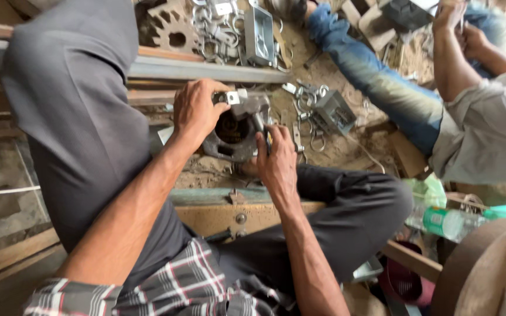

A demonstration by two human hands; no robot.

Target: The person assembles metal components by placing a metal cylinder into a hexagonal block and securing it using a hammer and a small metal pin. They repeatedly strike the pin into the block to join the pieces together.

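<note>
Left hand (197, 111) clamped over top edge of dark cast-metal housing (238, 131); right hand (275, 161) closed on lower right rim, fingers curled. Sits on sandy ground between knees. Probably heavy, rigid, rough, greasy, so best gripped by rim, both hands. Round bore in centre. Scattered steel brackets (308, 99), grey metal box (335, 111) beyond; another person's jeans (376, 76) further out.

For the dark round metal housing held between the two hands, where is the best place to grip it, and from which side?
Grip the dark metal housing by its thick outer rim, coming from the two opposite sides, as the left hand and right hand do. Its open, hollow centre faces up and probably gives no firm hold, while the rounded rim gives fingers a wall to wrap. The small bright bracket on top looks too slight to carry it.
</note>
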